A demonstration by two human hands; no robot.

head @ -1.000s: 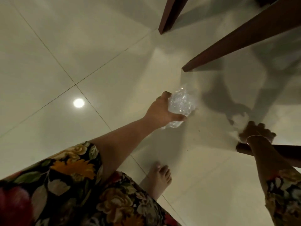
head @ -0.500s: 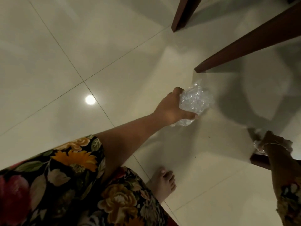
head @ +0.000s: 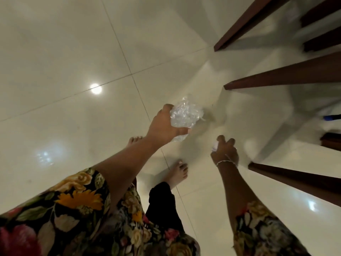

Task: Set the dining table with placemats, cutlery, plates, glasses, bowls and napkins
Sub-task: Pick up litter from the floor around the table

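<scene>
Comparing with the earlier frames, the right hand point(head: 226, 151) is found lifted off the dark wooden rail and now hangs free above the tiled floor point(head: 73, 52). Its fingers are curled round a small white scrap point(head: 215, 146), which cannot be identified. The left hand point(head: 164, 128) is unchanged in grip, closed around crumpled clear plastic point(head: 185, 115). A second bare foot point(head: 178, 172) has come into view, so a step away from the wooden legs point(head: 276, 78) is inferred. No placemat, cutlery, plate, glass, bowl or napkin is visible. Judgement: waste wrapping is probably being carried off for disposal, and no laying-out is under way here.
</scene>
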